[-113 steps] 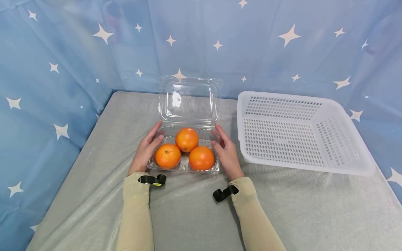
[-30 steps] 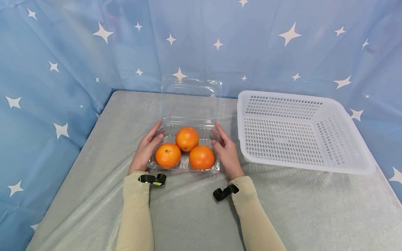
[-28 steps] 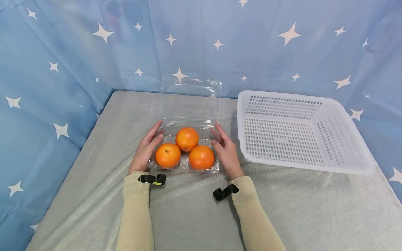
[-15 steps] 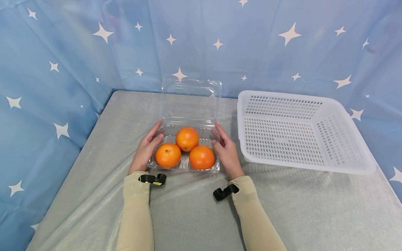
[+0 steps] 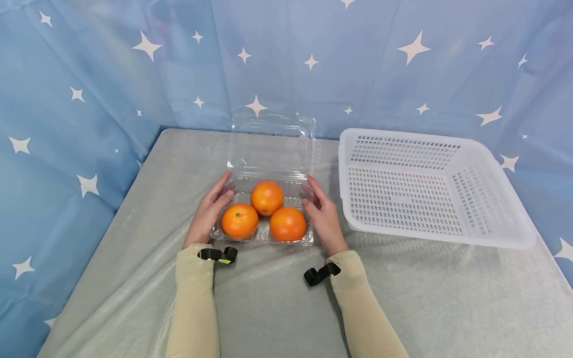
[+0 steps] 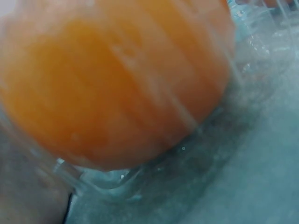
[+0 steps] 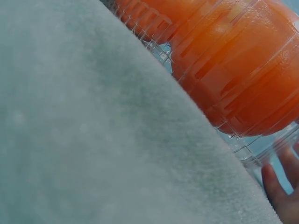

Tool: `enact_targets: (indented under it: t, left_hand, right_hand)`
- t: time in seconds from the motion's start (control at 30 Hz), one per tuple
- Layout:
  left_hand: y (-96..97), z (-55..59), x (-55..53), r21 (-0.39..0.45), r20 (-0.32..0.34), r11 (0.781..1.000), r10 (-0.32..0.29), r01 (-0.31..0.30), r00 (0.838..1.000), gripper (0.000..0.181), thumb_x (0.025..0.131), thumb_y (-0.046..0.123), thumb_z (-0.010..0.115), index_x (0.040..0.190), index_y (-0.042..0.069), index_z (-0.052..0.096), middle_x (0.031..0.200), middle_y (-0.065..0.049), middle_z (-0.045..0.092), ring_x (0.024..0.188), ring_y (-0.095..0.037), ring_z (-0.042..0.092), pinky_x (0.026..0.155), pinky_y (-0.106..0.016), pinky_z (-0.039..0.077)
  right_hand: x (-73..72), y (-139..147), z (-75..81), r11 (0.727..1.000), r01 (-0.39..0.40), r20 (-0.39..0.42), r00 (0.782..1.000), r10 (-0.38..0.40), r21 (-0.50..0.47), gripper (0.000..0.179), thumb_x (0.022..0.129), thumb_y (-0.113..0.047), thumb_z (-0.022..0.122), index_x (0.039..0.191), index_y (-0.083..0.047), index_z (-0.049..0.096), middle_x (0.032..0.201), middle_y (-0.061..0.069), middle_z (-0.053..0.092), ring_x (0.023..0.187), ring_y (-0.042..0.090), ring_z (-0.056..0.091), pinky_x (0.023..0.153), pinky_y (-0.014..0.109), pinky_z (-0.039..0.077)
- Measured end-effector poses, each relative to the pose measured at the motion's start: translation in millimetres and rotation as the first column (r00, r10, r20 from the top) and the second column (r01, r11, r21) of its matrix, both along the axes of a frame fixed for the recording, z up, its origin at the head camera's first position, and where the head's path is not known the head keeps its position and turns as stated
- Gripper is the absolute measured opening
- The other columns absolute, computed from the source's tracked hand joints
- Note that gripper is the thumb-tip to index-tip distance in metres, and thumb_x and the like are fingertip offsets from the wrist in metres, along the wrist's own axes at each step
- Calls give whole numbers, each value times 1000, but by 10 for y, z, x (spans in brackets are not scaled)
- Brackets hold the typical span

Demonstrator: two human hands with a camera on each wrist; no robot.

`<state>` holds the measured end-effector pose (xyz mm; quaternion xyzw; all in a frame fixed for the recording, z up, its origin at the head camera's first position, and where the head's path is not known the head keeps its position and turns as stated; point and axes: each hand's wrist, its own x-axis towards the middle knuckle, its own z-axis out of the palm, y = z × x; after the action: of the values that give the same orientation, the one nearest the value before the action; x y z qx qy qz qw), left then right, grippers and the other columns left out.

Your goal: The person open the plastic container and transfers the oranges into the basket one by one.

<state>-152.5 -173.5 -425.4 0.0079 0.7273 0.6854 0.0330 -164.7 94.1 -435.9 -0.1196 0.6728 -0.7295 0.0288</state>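
A clear plastic clamshell box [image 5: 262, 237] sits on the grey table with its lid [image 5: 270, 145] standing open at the back. Three oranges lie inside: one at front left [image 5: 239, 221], one at the back [image 5: 266, 197], one at front right [image 5: 288, 224]. My left hand [image 5: 208, 211] rests flat against the box's left side, fingers straight. Straight-fingered too, my right hand [image 5: 321, 215] lies against the right side. The left wrist view is filled by a blurred orange [image 6: 117, 79] behind the box wall. Through the ribbed wall [image 7: 243, 149], the right wrist view shows an orange [image 7: 243, 79].
A white perforated plastic basket [image 5: 492, 238] stands to the right of the box, tilted slightly. Blue star-patterned cloth [image 5: 89, 99] hangs behind and at the left. The grey table cloth [image 5: 268, 308] stretches toward me.
The clamshell lid has tipped back a little since the earliest frame. Both hands and the oranges have stayed where they were.
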Motion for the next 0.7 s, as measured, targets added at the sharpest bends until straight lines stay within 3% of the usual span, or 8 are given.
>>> enact_targets:
  t: [0.7]
  left_hand:
    - [2, -3, -5, 11, -15, 1000, -5, 5, 1000, 57, 88, 37, 53, 140, 26, 32, 142, -4, 33, 127, -20, 32, 104, -42, 22]
  right_hand:
    - [-8, -9, -10, 1000, 17, -17, 1000, -18, -16, 54, 88, 6, 47, 138, -1, 29, 145, 8, 24, 128, 26, 30, 96, 23, 36]
